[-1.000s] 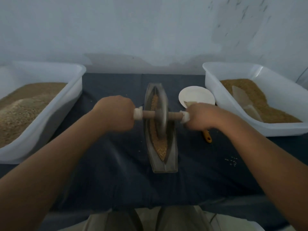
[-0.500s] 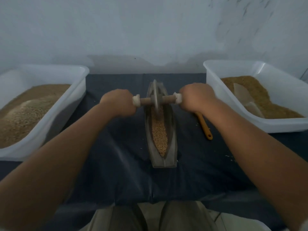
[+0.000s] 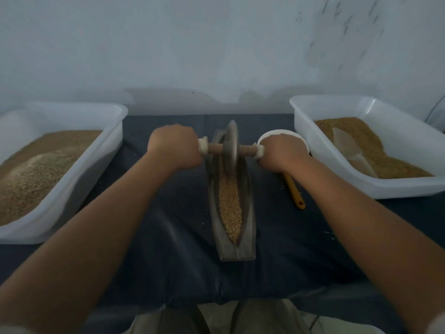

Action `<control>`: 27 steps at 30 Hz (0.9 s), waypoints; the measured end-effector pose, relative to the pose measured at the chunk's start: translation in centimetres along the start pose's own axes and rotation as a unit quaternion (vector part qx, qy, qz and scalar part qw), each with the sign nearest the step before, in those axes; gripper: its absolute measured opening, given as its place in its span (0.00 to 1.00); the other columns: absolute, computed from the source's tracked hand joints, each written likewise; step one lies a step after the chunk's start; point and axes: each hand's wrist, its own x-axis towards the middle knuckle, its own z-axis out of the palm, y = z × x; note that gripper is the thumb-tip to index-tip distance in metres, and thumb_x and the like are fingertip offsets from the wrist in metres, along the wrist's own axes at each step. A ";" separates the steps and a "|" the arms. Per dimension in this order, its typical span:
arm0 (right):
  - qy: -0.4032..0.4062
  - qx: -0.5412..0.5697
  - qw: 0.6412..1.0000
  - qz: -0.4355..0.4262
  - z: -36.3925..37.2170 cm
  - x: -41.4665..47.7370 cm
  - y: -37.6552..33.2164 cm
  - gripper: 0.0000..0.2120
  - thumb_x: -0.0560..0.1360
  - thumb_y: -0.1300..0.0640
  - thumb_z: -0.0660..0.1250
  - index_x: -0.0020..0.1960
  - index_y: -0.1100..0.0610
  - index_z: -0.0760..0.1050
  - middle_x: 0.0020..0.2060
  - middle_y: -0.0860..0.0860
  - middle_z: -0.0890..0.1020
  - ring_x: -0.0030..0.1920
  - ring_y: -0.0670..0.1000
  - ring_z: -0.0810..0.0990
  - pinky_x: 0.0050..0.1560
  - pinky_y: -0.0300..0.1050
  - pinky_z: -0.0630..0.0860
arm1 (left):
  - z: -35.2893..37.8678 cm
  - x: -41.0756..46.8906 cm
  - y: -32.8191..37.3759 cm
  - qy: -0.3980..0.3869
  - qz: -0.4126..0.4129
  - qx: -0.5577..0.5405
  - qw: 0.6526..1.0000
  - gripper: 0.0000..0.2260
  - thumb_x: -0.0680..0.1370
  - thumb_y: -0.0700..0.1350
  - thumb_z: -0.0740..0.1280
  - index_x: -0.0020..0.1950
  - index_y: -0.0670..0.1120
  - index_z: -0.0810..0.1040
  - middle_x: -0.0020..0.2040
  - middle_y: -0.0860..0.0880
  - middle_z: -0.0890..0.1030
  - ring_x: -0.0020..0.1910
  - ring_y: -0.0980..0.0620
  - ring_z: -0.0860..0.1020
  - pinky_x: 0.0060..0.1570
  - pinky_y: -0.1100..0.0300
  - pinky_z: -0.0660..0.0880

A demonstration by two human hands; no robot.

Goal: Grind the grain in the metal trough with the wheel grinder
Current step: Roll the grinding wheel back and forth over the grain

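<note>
Text, labels, brands, numbers, signs: none legible. Surfaces in view, all plain: trough (image 3: 248, 237), wheel (image 3: 231, 145), left tub (image 3: 72, 189), right tub (image 3: 397, 189), bowl (image 3: 272, 135), far wall (image 3: 216, 44).

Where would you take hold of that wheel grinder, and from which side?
By the axle that sticks out level on both sides of the wheel grinder, one end per hand, from above. The disc stands upright in the narrow trough, so only the ends are free; the left hand and right hand grip them so.
</note>
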 end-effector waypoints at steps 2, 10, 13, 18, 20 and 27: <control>-0.021 0.000 1.000 -0.006 0.0 -0.4 0.1 0.16 0.81 0.43 0.62 0.38 0.50 0.77 0.35 0.48 0.81 0.39 0.51 0.81 0.48 0.53 0.81 | -0.4 -0.1 0.2 -0.018 0.015 -0.001 1.000 0.12 0.72 0.55 0.68 0.35 0.50 0.71 0.35 0.52 0.75 0.36 0.46 0.76 0.39 0.54 0.76; -0.164 0.068 0.977 -0.115 -0.9 -9.9 2.2 0.07 0.69 0.38 0.64 0.41 0.39 0.77 0.34 0.39 0.82 0.33 0.42 0.81 0.31 0.44 0.72 | 1.2 -8.8 -2.1 -0.072 0.117 -0.035 0.990 0.13 0.66 0.58 0.62 0.30 0.50 0.72 0.26 0.54 0.73 0.26 0.57 0.72 0.26 0.62 0.63; -0.068 0.016 0.996 -0.061 0.3 -5.6 1.1 0.14 0.76 0.38 0.64 0.39 0.46 0.77 0.34 0.46 0.80 0.35 0.46 0.79 0.35 0.47 0.73 | 0.8 -4.9 -1.2 -0.046 0.062 -0.023 0.997 0.14 0.72 0.58 0.65 0.34 0.50 0.74 0.32 0.54 0.75 0.31 0.50 0.75 0.32 0.58 0.71; -0.034 0.020 0.999 0.000 0.4 0.0 0.7 0.17 0.81 0.41 0.62 0.40 0.49 0.78 0.38 0.49 0.82 0.39 0.50 0.79 0.47 0.52 0.78 | -1.0 0.7 0.6 -0.014 0.022 0.030 0.999 0.12 0.73 0.55 0.69 0.36 0.51 0.71 0.35 0.52 0.75 0.32 0.51 0.73 0.36 0.55 0.74; -0.059 0.031 0.998 -0.018 0.6 -1.6 1.0 0.14 0.80 0.42 0.64 0.41 0.49 0.78 0.39 0.48 0.82 0.39 0.49 0.80 0.46 0.51 0.79 | -1.3 -0.5 0.3 -0.041 0.050 0.021 0.998 0.12 0.72 0.55 0.69 0.36 0.51 0.71 0.35 0.53 0.74 0.33 0.50 0.74 0.37 0.55 0.73; -0.054 0.058 0.992 -0.099 0.7 -9.8 2.3 0.12 0.73 0.36 0.61 0.37 0.41 0.75 0.31 0.44 0.76 0.29 0.43 0.77 0.28 0.44 0.70 | 1.2 -8.2 -2.0 -0.084 0.100 -0.046 0.990 0.13 0.66 0.58 0.64 0.30 0.50 0.70 0.26 0.53 0.72 0.25 0.58 0.71 0.25 0.63 0.62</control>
